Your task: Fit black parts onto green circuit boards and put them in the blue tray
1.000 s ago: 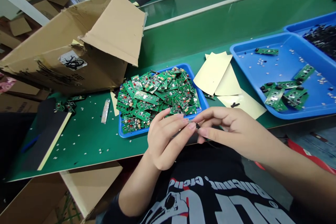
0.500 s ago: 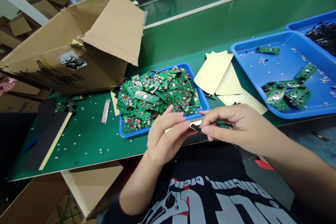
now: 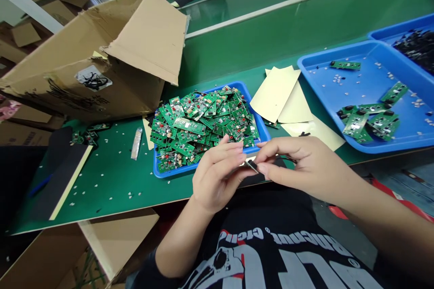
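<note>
My left hand (image 3: 217, 174) is closed on a small circuit board (image 3: 251, 167), seen nearly edge-on and mostly covered by the fingers. My right hand (image 3: 294, 160) pinches a small black piece (image 3: 252, 163) against the near end of that board, and the fingertips of both hands almost meet. Beyond the hands lies a blue tray (image 3: 266, 133) heaped with green circuit boards (image 3: 190, 125). At the right, another blue tray (image 3: 325, 99) holds several boards with black parts on them (image 3: 384, 124) and scattered white bits.
Cream paper sheets (image 3: 276, 95) lie between the trays. A further blue tray (image 3: 378, 34) carries a pile of black pieces (image 3: 417, 49). An open cardboard box (image 3: 129, 90) stands at the back left. A black sheet (image 3: 57, 185) and a small narrow packet (image 3: 136, 143) rest on the left.
Both hands have shifted slightly. The board between them is tilted differently, showing its pale edge, and the right fingertips press closer on the black piece.
</note>
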Demonstrator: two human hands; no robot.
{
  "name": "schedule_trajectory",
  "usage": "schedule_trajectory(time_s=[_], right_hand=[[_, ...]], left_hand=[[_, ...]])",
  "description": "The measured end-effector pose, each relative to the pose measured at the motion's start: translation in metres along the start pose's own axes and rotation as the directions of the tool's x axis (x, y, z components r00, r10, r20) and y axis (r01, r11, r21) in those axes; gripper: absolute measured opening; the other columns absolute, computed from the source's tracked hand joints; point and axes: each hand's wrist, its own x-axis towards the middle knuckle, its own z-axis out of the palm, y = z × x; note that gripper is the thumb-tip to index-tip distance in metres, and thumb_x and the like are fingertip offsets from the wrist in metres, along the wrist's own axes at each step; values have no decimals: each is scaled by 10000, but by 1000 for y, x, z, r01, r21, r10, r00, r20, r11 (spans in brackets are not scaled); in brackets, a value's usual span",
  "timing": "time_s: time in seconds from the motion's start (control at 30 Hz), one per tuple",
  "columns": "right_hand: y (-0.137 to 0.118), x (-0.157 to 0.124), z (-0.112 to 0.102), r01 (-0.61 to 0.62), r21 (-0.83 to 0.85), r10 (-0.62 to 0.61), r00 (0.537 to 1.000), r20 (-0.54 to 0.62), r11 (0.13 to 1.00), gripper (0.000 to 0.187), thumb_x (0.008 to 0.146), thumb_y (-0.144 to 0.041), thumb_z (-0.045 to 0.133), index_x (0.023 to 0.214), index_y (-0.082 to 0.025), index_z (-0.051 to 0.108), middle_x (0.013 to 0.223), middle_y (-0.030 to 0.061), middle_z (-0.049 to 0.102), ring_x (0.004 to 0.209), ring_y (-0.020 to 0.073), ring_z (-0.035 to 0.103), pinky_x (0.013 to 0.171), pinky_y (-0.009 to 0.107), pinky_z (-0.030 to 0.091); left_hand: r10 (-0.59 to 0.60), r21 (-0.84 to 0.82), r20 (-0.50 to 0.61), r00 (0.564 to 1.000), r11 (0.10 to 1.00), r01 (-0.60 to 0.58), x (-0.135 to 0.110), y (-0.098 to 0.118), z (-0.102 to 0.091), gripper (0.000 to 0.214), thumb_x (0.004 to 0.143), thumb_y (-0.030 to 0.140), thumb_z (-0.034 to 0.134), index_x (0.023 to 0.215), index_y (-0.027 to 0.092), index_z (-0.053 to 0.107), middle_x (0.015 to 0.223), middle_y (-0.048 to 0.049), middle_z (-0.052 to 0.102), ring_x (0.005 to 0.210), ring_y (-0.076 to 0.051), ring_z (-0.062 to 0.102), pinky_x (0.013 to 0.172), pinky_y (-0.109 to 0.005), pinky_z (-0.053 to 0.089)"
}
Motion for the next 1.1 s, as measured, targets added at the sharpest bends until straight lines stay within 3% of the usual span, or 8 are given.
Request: schedule_trajectory(time_s=[0.13, 0.27, 0.5, 0.6, 0.7, 0.83, 0.97, 1.1], right_hand=[[5, -1, 4, 144, -191, -157, 986, -55, 971, 136, 836, -130, 554, 786, -208, 654, 744, -1, 693, 677, 128, 639, 634, 219, 523], [13, 0, 4, 270, -378, -319, 945, -71, 886, 154, 875, -120, 523, 775, -206, 604, 723, 7, 666, 680, 144, 617, 643, 258, 504], [21, -4, -5, 290, -525, -341, 940, -1, 800, 163, 917, -131, 484, 794, -194, 571, 721, 18, 638, 665, 149, 569, 622, 272, 455], [23, -7, -6, 299, -638, -394, 919, -8, 709, 187, 899, -116, 483, 736, -184, 546, 664, 18, 591, 640, 161, 533, 604, 284, 426], [25, -9, -6, 304, -779, -448, 894, 34, 548, 214, 871, -91, 475, 685, -173, 540, 625, 32, 555, 609, 181, 506, 579, 308, 396], [25, -13, -7, 212, -907, -420, 907, 43, 365, 229, 850, -76, 460, 663, -165, 559, 586, 48, 540, 589, 208, 516, 552, 320, 370], [26, -17, -9, 86, -949, -311, 950, -14, 305, 203, 794, -42, 482, 649, -168, 551, 568, 55, 544, 561, 213, 537, 527, 309, 349], [37, -21, -28, -180, -954, -149, 964, -219, 240, 203, 790, -60, 473, 637, -171, 548, 571, 80, 565, 550, 224, 550, 480, 300, 298]], left_hand=[[-147, -32, 0, 989, 989, 147, -8, 2, 7, 377, 867, 246, 658, 1230, 200, 568, 1055, -74, 694, 1017, -193, 672, 945, -433, 565], [-249, -61, 116, 962, 964, 257, -9, 8, 12, 450, 911, 200, 592, 1349, 230, 495, 1108, -99, 694, 979, -165, 666, 834, -312, 581], [-313, -69, 303, 900, 935, 348, 3, 14, 13, 412, 919, 102, 521, 1312, 225, 541, 1006, -68, 695, 875, -131, 654, 769, -251, 565], [-315, -43, 322, 893, 937, 346, 4, 12, 19, 382, 898, 88, 525, 1264, 185, 572, 928, -53, 695, 787, -116, 645, 704, -221, 559], [-314, -22, 332, 889, 940, 340, 4, 9, 27, 304, 877, 97, 546, 1166, 154, 621, 912, -55, 716, 762, -117, 657, 683, -211, 559], [-296, -23, 355, 887, 945, 325, 5, 0, 44, 222, 883, 125, 543, 1076, 157, 649, 936, -63, 744, 779, -135, 688, 693, -226, 569], [-301, -21, 408, 862, 941, 338, 5, -5, 62, 205, 891, 146, 528, 1047, 153, 661, 918, -62, 754, 784, -156, 702, 706, -249, 570], [-352, -19, 486, 800, 911, 412, 9, 0, 70, 213, 869, 130, 531, 1010, 162, 689, 866, -50, 754, 756, -162, 700, 701, -250, 557]])
